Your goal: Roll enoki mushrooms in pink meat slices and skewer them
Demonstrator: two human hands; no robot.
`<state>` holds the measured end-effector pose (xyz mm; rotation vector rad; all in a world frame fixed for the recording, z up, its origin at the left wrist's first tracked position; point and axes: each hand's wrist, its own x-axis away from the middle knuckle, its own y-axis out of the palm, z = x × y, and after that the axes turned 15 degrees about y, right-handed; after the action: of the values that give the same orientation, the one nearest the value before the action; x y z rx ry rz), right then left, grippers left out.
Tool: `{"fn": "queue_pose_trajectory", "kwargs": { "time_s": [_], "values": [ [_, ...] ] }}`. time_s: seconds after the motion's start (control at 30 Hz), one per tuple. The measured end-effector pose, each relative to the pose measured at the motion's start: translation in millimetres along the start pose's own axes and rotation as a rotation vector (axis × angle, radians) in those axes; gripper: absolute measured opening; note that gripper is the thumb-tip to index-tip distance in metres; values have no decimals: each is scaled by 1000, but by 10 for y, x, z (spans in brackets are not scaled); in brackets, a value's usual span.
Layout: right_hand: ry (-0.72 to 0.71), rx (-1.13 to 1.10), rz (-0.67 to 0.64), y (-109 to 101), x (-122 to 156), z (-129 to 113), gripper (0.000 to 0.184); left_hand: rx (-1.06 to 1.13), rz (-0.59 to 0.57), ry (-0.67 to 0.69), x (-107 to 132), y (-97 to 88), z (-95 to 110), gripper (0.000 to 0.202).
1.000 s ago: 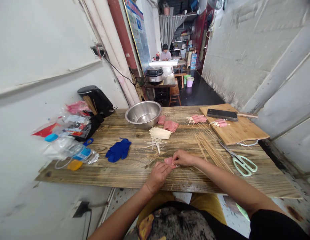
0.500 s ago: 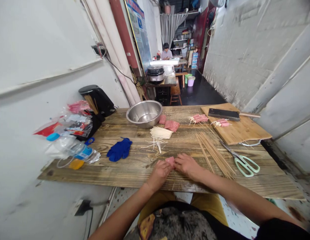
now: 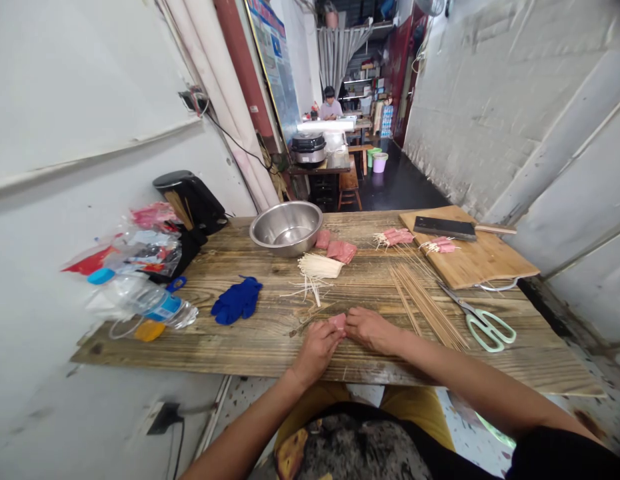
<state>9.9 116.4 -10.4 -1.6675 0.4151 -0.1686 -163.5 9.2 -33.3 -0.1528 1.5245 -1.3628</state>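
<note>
My left hand (image 3: pixel 316 348) and my right hand (image 3: pixel 371 328) meet at the near edge of the wooden table (image 3: pixel 270 333), fingers curled round a small pink meat slice (image 3: pixel 337 322) between them. Thin white strands, like enoki mushrooms (image 3: pixel 317 268), lie just beyond the hands. A row of bamboo skewers (image 3: pixel 424 305) lies to the right of my right hand. More pink meat slices (image 3: pixel 341 251) sit further back, beside a steel bowl (image 3: pixel 287 227).
Green-handled scissors (image 3: pixel 483 323) lie at right. A cutting board (image 3: pixel 470 257) carries a cleaver (image 3: pixel 445 229) and rolled meat bundles (image 3: pixel 443 245). A blue glove (image 3: pixel 237 301), a plastic bottle (image 3: pixel 150 303), bags and a black appliance (image 3: pixel 193 198) crowd the left. A person sits far back.
My right hand has slid down and closer to the left hand, now covering more of the meat slice. The rest of the table is unchanged.
</note>
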Motion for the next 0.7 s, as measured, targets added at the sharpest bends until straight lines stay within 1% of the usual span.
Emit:
{"fn": "queue_pose_trajectory", "kwargs": {
  "time_s": [0.1,0.27,0.47,0.53,0.63,0.7],
  "values": [
    [11,-71,6,5,-53,30,39,8,-19,-31,-20,-13,-2,22],
    [2,-222,-13,16,-90,101,42,53,-77,-125,-88,-62,-41,24],
    [67,-402,-46,36,-97,172,40,108,-130,-150,-140,-88,-70,26],
    [83,-432,-49,47,-102,178,38,88,-152,-156,-142,-84,-61,29],
    [89,-464,-45,70,-103,187,36,33,-156,-173,-135,-75,-40,29],
    [100,-488,-42,87,-106,201,33,46,-157,-194,-135,-76,-33,28]
  ]
}}
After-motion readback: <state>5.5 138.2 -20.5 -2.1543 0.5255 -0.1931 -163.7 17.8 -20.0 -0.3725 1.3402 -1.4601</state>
